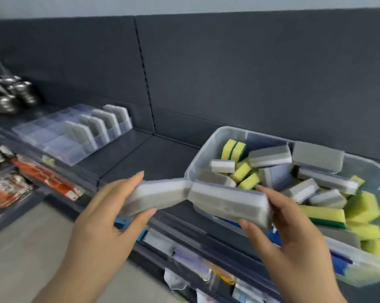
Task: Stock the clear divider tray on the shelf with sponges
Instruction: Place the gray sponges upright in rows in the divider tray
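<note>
My left hand (110, 213) grips a grey-and-white sponge (154, 193) at its left end. My right hand (285, 228) grips a second grey-and-white sponge (226, 202). The two sponges meet end to end in front of me, above the shelf's front edge. The clear divider tray (53, 136) lies on the shelf at the left, with several grey sponges (97, 125) standing upright in its right-hand slots. Its left slots look bare. A clear plastic bin (197, 156) on the right holds several loose grey and yellow-green sponges (243, 171).
The dark shelf (141, 154) has a dark back panel behind it. Shiny metal items (9, 95) sit at the far left. Packaged goods (38, 178) hang on the lower shelf levels, and price tags line the shelf's front rail (184, 243).
</note>
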Tool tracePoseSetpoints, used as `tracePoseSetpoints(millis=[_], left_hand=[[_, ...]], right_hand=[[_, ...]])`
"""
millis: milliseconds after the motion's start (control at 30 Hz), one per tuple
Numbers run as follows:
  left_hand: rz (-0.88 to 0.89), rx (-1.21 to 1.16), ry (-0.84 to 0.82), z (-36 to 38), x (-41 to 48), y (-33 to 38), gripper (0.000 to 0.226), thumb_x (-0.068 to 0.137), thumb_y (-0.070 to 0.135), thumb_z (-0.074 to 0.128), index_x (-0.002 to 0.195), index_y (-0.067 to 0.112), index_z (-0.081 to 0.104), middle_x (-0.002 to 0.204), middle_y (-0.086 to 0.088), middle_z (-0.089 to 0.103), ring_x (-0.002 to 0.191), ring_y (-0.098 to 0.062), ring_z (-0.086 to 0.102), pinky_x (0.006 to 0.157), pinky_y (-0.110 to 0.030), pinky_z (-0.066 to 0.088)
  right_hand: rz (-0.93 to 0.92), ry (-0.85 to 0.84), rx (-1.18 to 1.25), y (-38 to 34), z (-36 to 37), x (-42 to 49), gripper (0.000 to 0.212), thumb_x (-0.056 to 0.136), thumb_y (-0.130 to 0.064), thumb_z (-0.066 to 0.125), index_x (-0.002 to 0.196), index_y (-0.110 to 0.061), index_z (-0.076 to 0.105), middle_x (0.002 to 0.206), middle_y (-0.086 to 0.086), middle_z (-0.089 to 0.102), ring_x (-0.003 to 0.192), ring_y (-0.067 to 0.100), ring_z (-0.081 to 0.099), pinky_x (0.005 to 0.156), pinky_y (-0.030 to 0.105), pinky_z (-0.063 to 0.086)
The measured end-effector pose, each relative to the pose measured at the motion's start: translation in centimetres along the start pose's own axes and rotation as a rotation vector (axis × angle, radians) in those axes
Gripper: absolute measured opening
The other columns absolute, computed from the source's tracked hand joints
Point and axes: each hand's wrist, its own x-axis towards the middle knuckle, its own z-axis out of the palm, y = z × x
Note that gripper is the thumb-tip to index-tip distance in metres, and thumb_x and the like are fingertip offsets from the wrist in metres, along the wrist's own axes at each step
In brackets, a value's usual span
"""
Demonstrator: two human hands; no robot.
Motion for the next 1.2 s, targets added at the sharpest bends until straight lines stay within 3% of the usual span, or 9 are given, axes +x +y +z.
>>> tracePoseSetpoints(millis=[100, 233, 433, 500, 600, 733, 867, 1067, 1200], left_hand=[[-0.024, 0.082, 0.030, -2.1, -1.3, -2.6, 0.057, 0.069, 0.026, 0.070, 0.124, 0.018, 0.056, 0.111, 0.007, 0.055, 0.106, 0.017, 0.041, 0.089, 0.002, 0.026], [-0.081, 0.130, 0.093, -6.6, -2.8, -7.8, 0.056, 0.070, 0.022, 0.080, 0.121, 0.011, 0.059, 0.108, 0.001, 0.058, 0.101, 0.011, 0.043, 0.090, 0.004, 0.025], [-0.137, 0.167, 0.141, -14.2, -3.2, -18.3, 0.053, 0.068, 0.029, 0.077, 0.115, 0.008, 0.063, 0.107, 0.004, 0.056, 0.100, -0.006, 0.049, 0.090, 0.000, 0.025], [-0.110, 0.179, 0.132, -17.1, -3.3, -21.4, 0.052, 0.069, 0.031, 0.072, 0.116, 0.012, 0.062, 0.110, 0.014, 0.053, 0.101, -0.001, 0.048, 0.089, 0.002, 0.023], [-0.086, 0.153, 0.118, -20.7, -3.6, -24.8, 0.050, 0.074, 0.041, 0.064, 0.118, 0.017, 0.060, 0.115, 0.039, 0.041, 0.105, 0.014, 0.039, 0.088, 0.006, 0.021], [-0.155, 0.091, 0.102, -22.7, -3.4, -28.8, 0.052, 0.070, 0.038, 0.078, 0.117, 0.022, 0.061, 0.118, 0.051, 0.033, 0.103, 0.024, 0.038, 0.082, 0.007, 0.026], [-0.155, 0.123, 0.029, -22.5, -2.1, -32.5, 0.053, 0.069, 0.039, 0.068, 0.118, 0.020, 0.061, 0.114, 0.037, 0.044, 0.099, 0.010, 0.044, 0.086, 0.006, 0.022], [-0.135, 0.070, -0.036, -19.5, 3.2, -37.9, 0.052, 0.074, 0.039, 0.066, 0.123, 0.026, 0.056, 0.114, 0.035, 0.046, 0.109, 0.022, 0.037, 0.088, 0.004, 0.025], [-0.074, 0.106, -0.046, -17.8, 10.4, -40.7, 0.054, 0.078, 0.048, 0.068, 0.124, 0.025, 0.053, 0.110, 0.015, 0.054, 0.101, 0.009, 0.043, 0.087, 0.004, 0.025]], right_hand=[[-0.004, -0.033, -0.008, -0.9, 3.2, -0.2, 0.051, 0.059, -0.050, 0.063, 0.105, -0.065, 0.047, 0.112, -0.030, 0.057, 0.105, -0.002, 0.057, 0.090, 0.013, 0.044], [-0.038, -0.059, 0.021, -3.8, 8.6, 0.2, 0.046, 0.066, -0.051, 0.068, 0.104, -0.066, 0.048, 0.110, -0.032, 0.057, 0.103, -0.003, 0.057, 0.087, 0.011, 0.044], [-0.102, -0.097, 0.078, -8.2, 20.4, -0.2, 0.059, 0.067, -0.018, 0.076, 0.101, -0.061, 0.053, 0.105, -0.026, 0.061, 0.095, -0.005, 0.060, 0.071, 0.001, 0.044], [-0.134, -0.109, 0.044, -9.2, 24.9, -0.7, 0.065, 0.066, -0.017, 0.083, 0.103, -0.061, 0.052, 0.107, -0.027, 0.060, 0.096, -0.004, 0.060, 0.074, 0.004, 0.045], [-0.148, -0.113, 0.004, -10.6, 30.6, -1.2, 0.054, 0.065, -0.034, 0.072, 0.111, -0.053, 0.051, 0.112, -0.029, 0.057, 0.099, -0.003, 0.059, 0.077, 0.008, 0.047], [-0.118, -0.117, 0.020, -11.1, 35.1, -0.7, 0.054, 0.070, -0.022, 0.075, 0.109, -0.051, 0.051, 0.109, -0.025, 0.059, 0.097, -0.002, 0.060, 0.077, 0.008, 0.047], [-0.035, -0.128, 0.042, -10.5, 38.0, 1.4, 0.060, 0.071, -0.011, 0.077, 0.108, -0.052, 0.052, 0.108, -0.024, 0.060, 0.096, -0.001, 0.061, 0.079, 0.013, 0.049], [0.045, -0.087, 0.178, -8.8, 42.9, 6.8, 0.062, 0.072, -0.002, 0.071, 0.105, -0.051, 0.050, 0.101, -0.030, 0.060, 0.089, -0.008, 0.061, 0.071, 0.004, 0.046], [0.065, -0.017, 0.220, -7.6, 46.4, 12.3, 0.059, 0.071, -0.015, 0.069, 0.098, -0.062, 0.047, 0.103, -0.022, 0.061, 0.091, -0.001, 0.063, 0.076, 0.011, 0.049]])
